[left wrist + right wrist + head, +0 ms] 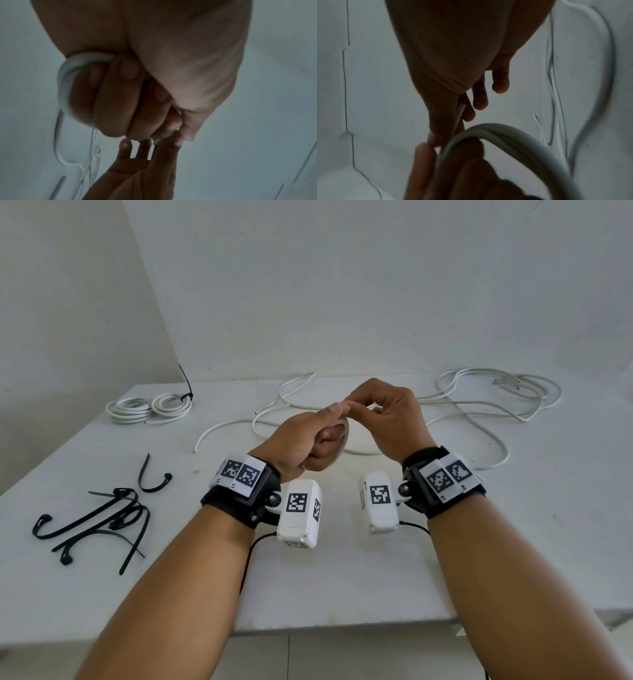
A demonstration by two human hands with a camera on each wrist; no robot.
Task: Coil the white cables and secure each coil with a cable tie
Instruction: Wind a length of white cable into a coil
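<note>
Table: white table [342, 577] by a plain white wall [342, 285].
Left hand [308, 440]: curled tight round white cable loops [343, 440] — above the table.
Right hand [387, 416]: pinching that cable.
Tied coil [150, 407]: table's far-left corner.
Black cable ties [99, 518]: table's left side.

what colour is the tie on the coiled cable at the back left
Black, on the white coiled cable; the cable tie shows best in the head view.

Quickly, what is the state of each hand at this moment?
Left hand: fingers curled, holding a small coil of the white cable.
Right hand: thumb and forefinger pinching the same white cable; other fingers loose.
</note>
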